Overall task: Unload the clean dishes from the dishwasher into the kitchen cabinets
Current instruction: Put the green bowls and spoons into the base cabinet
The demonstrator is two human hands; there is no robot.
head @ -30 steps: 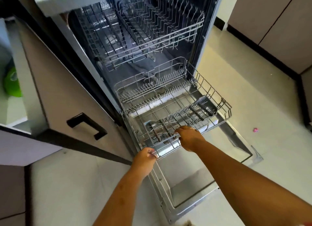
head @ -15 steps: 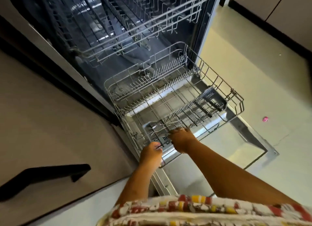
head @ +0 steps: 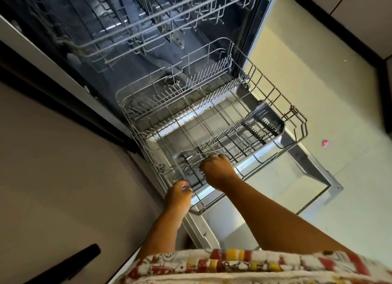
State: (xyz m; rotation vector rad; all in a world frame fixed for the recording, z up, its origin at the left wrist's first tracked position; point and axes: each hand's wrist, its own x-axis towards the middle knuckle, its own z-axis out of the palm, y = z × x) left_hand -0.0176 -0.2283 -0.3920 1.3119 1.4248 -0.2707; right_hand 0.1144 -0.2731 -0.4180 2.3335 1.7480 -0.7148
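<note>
- A person's left hand (head: pixel 179 195) clenches its grip on the front rim of the lower rack (head: pixel 212 122), at the near left corner.
- The right hand (head: pixel 216 171) reaches into the cutlery basket (head: pixel 273 124), its grip curled on a thin wire (head: pixel 196 155); it is not clear whether this is a handle or a utensil.
- The lower rack stands pulled out of the dishwasher (head: pixel 63 40), over the lowered door (head: pixel 307 177).
- The upper rack (head: pixel 148 35) hangs above it.
- A cabinet (head: pixel 53 156) with a black handle (head: pixel 70 264) stands to the left.
- A small pink object (head: pixel 325 143) lies on the floor (head: pixel 318 82), right of the door.
</note>
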